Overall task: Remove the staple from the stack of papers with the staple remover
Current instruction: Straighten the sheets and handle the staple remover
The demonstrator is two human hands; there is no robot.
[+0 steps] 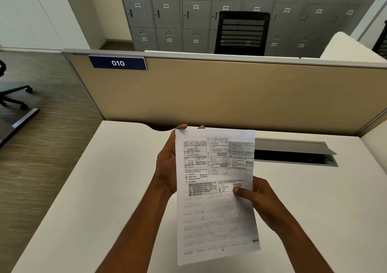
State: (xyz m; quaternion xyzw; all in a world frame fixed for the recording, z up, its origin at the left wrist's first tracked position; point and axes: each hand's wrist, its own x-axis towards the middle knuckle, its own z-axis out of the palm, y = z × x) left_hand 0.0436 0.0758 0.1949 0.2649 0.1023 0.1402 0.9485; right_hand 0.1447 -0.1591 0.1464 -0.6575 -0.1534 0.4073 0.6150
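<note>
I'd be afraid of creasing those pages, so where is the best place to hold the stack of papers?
Probably by its long side edges, as now: the left hand comes from the left and supports the stack of papers behind its upper part, and the right hand comes from the right with the thumb pinching the front. The sheets are thin and held upright above the desk, so two-sided support should limit flopping.

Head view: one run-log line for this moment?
left hand: behind printed white paper stack, left edge | right hand: thumb grip, right edge | stack: held above white desk | staple remover: not visible
</note>
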